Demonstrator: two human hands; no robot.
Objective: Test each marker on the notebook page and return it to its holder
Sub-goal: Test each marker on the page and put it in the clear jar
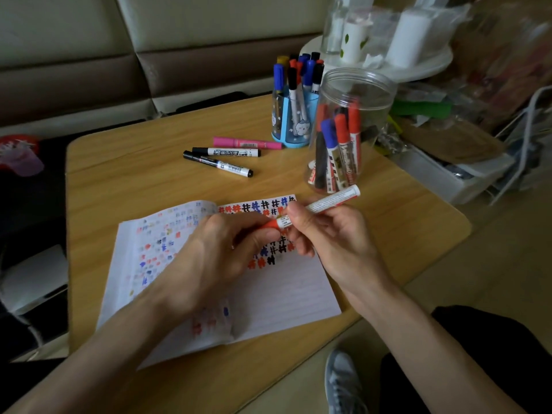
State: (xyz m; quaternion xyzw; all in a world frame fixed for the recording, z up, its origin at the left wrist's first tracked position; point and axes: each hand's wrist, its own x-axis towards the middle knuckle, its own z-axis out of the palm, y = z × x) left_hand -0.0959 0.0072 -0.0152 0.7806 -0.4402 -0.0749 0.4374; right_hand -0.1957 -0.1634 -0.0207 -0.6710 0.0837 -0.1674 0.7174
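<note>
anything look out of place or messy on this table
A pink marker and two black markers lie loose on the table, left of the blue holder, outside it and the jar. Nothing looks spilled or damaged. The left hand and right hand grip a red marker, in use.

Occluded and blurred regions
The motion-blurred left hand (215, 255) hides the red marker (328, 201) at its lower end and covers the notebook (283, 294) centre.

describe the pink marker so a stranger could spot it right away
On the wooden table, find the blue marker holder near the far edge. Three markers lie loose by its base; the pink marker lies nearest it, all pink beside two white-and-black markers.
</note>
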